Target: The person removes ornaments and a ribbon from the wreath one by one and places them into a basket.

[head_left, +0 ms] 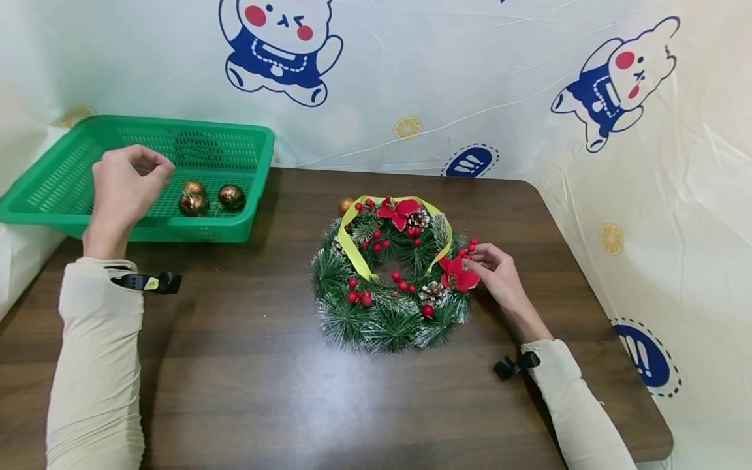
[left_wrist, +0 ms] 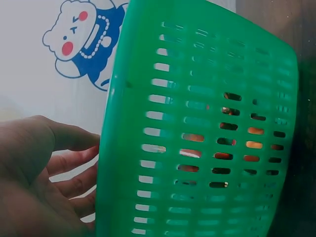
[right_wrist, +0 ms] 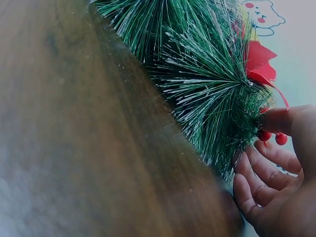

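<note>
A green pine wreath [head_left: 390, 326] with frosted needles, red berries, red flowers, pine cones and a yellow ribbon [head_left: 352, 251] lies on the table. At its right edge my right hand [head_left: 499, 277] holds it, the thumb by a red flower [head_left: 459, 274] and berries. In the right wrist view, the fingers [right_wrist: 269, 173] curl under the needles. My left hand [head_left: 129, 183] hovers over a green basket [head_left: 194, 230], thumb and fingertips close together with nothing visible between them; the basket rim hides the tips in the left wrist view. Shiny brown and gold baubles [head_left: 194, 203] lie in the basket.
Another bronze bauble [head_left: 232, 196] rests in the basket's right part. A gold bauble [head_left: 346, 205] shows at the wreath's back left. Behind the brown wooden table [head_left: 264, 378] hangs a pale sheet [head_left: 376, 78] printed with cartoon bears.
</note>
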The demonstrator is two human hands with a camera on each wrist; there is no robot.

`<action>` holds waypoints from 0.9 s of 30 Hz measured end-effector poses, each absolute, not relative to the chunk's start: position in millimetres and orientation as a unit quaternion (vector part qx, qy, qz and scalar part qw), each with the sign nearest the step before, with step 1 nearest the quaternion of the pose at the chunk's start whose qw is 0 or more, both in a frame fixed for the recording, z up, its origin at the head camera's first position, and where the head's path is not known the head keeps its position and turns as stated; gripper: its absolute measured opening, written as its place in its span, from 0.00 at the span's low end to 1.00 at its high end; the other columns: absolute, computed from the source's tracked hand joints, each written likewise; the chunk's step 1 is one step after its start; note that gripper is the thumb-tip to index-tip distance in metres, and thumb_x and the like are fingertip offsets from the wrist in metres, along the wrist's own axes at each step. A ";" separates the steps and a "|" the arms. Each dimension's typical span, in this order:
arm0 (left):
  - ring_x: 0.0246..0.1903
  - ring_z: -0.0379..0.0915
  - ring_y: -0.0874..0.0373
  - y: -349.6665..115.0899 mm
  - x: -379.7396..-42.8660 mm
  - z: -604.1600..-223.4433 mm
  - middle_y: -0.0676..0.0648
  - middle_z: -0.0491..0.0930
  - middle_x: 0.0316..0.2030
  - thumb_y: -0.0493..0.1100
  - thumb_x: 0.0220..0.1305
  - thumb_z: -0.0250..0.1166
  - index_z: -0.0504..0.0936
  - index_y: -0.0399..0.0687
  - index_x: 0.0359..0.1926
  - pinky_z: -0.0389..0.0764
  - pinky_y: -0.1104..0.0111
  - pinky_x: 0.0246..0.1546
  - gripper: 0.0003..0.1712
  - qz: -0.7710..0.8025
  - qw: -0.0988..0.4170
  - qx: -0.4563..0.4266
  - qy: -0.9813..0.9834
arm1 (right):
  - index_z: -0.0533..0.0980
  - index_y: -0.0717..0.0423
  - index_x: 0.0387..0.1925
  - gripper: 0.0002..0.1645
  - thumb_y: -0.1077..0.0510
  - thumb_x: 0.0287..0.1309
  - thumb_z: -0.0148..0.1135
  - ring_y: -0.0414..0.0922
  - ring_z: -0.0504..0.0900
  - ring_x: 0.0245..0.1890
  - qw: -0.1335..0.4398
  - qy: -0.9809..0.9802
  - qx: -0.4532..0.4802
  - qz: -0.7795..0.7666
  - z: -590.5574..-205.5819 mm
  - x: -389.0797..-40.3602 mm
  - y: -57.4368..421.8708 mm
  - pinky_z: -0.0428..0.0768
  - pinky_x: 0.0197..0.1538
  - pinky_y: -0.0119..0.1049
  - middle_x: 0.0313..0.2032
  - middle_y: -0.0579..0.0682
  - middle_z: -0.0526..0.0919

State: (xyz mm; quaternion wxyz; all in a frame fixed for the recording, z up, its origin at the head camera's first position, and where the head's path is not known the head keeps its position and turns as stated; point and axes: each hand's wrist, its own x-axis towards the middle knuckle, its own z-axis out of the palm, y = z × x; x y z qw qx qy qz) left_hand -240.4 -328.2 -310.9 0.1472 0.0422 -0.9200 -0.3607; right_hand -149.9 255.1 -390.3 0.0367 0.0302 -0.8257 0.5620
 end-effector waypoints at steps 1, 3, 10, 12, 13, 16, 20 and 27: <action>0.31 0.65 0.74 -327.8 -240.5 -311.1 0.70 0.72 0.28 0.51 0.71 0.58 0.82 0.42 0.48 0.66 0.70 0.33 0.18 -0.360 0.149 0.041 -0.920 | 0.74 0.76 0.48 0.17 0.66 0.63 0.63 0.36 0.80 0.34 0.036 -0.826 0.030 0.562 -390.8 -150.0 255.3 0.79 0.41 0.23 0.41 0.65 0.79; 0.32 0.63 0.74 -326.5 -241.0 -310.9 0.69 0.71 0.29 0.51 0.71 0.58 0.82 0.41 0.49 0.65 0.70 0.35 0.19 -0.354 0.155 0.039 -0.921 | 0.74 0.76 0.48 0.17 0.66 0.63 0.63 0.36 0.80 0.34 0.035 -0.826 0.030 0.562 -391.6 -150.2 255.6 0.79 0.41 0.23 0.41 0.64 0.79; 0.33 0.63 0.75 -316.8 -240.2 -305.8 0.68 0.72 0.30 0.52 0.72 0.57 0.82 0.39 0.51 0.64 0.70 0.36 0.21 -0.355 0.168 0.029 -0.919 | 0.73 0.76 0.49 0.18 0.66 0.63 0.64 0.35 0.81 0.34 0.030 -0.823 0.022 0.566 -389.9 -150.8 255.4 0.80 0.41 0.24 0.40 0.55 0.80; 0.33 0.63 0.74 -313.0 -238.5 -304.9 0.68 0.71 0.31 0.52 0.72 0.57 0.83 0.39 0.51 0.64 0.70 0.36 0.21 -0.355 0.175 0.027 -0.918 | 0.73 0.76 0.49 0.18 0.66 0.63 0.64 0.35 0.81 0.34 0.029 -0.822 0.023 0.568 -391.2 -151.9 255.9 0.80 0.41 0.24 0.39 0.54 0.80; 0.33 0.64 0.74 -310.6 -237.8 -303.6 0.68 0.71 0.31 0.52 0.72 0.57 0.82 0.39 0.51 0.64 0.71 0.36 0.21 -0.353 0.180 0.025 -0.918 | 0.73 0.76 0.49 0.18 0.66 0.63 0.64 0.35 0.81 0.34 0.030 -0.822 0.025 0.568 -391.9 -152.8 256.5 0.80 0.40 0.24 0.39 0.53 0.80; 0.33 0.64 0.74 -303.0 -235.3 -300.4 0.69 0.70 0.31 0.51 0.72 0.57 0.82 0.39 0.51 0.64 0.72 0.36 0.21 -0.354 0.191 0.016 -0.915 | 0.74 0.75 0.50 0.18 0.66 0.62 0.64 0.36 0.81 0.35 0.033 -0.822 0.027 0.568 -400.2 -157.4 261.9 0.80 0.40 0.24 0.40 0.53 0.80; 0.33 0.64 0.75 -290.8 -232.1 -297.3 0.64 0.73 0.34 0.49 0.72 0.57 0.82 0.38 0.52 0.64 0.73 0.37 0.19 -0.358 0.204 -0.002 -0.911 | 0.74 0.72 0.51 0.18 0.65 0.62 0.65 0.39 0.80 0.38 0.038 -0.826 0.023 0.562 -413.8 -163.1 269.1 0.79 0.42 0.23 0.41 0.52 0.81; 0.36 0.64 0.73 -270.8 -231.5 -295.5 0.50 0.78 0.41 0.47 0.72 0.58 0.82 0.39 0.51 0.64 0.75 0.39 0.18 -0.353 0.214 -0.033 -0.910 | 0.75 0.69 0.50 0.18 0.63 0.62 0.66 0.39 0.80 0.39 0.048 -0.829 0.032 0.556 -418.6 -164.7 270.8 0.79 0.44 0.24 0.41 0.51 0.81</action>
